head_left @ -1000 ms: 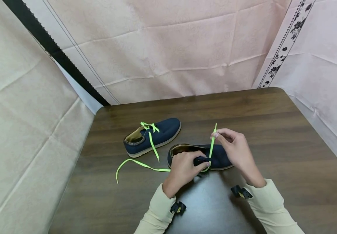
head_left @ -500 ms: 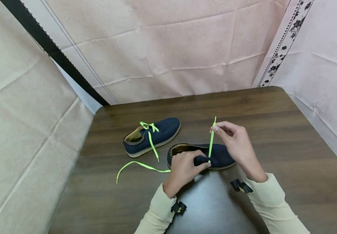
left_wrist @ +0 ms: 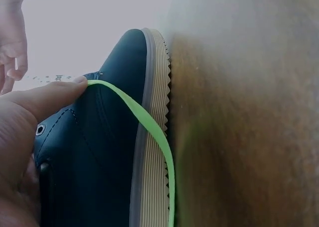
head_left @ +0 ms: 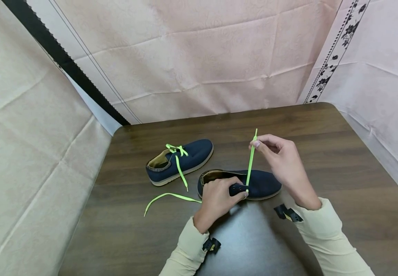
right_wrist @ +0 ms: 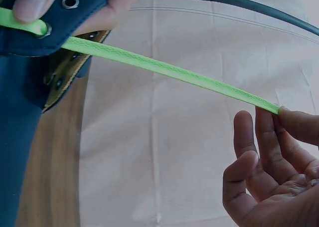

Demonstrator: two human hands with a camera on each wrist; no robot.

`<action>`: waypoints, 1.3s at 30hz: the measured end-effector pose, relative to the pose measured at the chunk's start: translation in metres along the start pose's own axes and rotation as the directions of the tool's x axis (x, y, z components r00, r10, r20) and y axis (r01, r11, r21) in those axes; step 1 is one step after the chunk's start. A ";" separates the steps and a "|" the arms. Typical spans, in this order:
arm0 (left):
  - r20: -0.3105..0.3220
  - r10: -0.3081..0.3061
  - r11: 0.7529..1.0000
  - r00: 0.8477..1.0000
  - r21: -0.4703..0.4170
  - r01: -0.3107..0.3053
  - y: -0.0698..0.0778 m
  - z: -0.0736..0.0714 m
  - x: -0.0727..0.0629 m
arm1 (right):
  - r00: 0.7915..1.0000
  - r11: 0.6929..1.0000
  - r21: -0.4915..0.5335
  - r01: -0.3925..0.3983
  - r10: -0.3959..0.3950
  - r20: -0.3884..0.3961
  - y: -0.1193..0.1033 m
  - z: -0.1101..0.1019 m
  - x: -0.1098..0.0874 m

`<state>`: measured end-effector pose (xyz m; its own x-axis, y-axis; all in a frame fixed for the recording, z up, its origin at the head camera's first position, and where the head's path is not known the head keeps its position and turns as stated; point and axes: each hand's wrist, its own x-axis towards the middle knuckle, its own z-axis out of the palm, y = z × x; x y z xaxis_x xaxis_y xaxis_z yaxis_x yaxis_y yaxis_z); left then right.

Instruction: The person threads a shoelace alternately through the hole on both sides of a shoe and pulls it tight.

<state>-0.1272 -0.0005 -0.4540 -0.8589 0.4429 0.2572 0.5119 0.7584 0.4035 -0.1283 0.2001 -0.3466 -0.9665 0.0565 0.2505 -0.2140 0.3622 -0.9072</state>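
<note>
A navy shoe (head_left: 266,184) lies on the table, toe to the right. My left hand (head_left: 217,196) pinches its eyelet flap (right_wrist: 89,3), which is lifted; the thumb rests over a neon-green shoelace (right_wrist: 169,72). In the right wrist view the lace passes through the end eyelet and runs taut from behind the flap to my right hand (head_left: 285,159). That hand pinches it close to its tip, between thumb and forefinger, above the shoe. The lace's other part (left_wrist: 149,124) drapes over the shoe's side and sole in the left wrist view.
A matching navy shoe (head_left: 199,153), laced in green with one end hanging over its side, stands behind and to the left. The loose lace tail curves left on the wooden table (head_left: 123,245). Pale cloth (head_left: 192,57) hangs beyond the far edge.
My right hand has risen away from the shoe, drawing more lace up through the eyelet. The loose tail on the left has slid right and shortened. My left hand keeps its place.
</note>
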 end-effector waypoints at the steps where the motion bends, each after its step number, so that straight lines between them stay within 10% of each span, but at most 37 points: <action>1: 0.001 -0.001 1.000 1.000 0.000 0.001 0.000 0.000 0.000 | 1.000 1.000 0.005 0.003 -0.003 0.000 -0.001 -0.001 0.000; 30: -0.002 -0.001 1.000 1.000 -0.001 0.001 0.000 0.003 0.002 | 0.999 0.995 0.094 -0.010 0.007 0.033 -0.027 -0.018 0.002; 39: -0.015 -0.033 0.974 0.999 -0.225 0.028 -0.001 -0.007 0.007 | 0.974 0.973 0.138 -0.185 0.163 0.154 0.003 -0.005 -0.012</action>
<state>-0.1333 -0.0013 -0.4460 -0.8747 0.4109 0.2569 0.4779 0.6438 0.5976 -0.1170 0.2048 -0.3505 -0.9986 -0.0290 0.0439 -0.0490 0.2131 -0.9758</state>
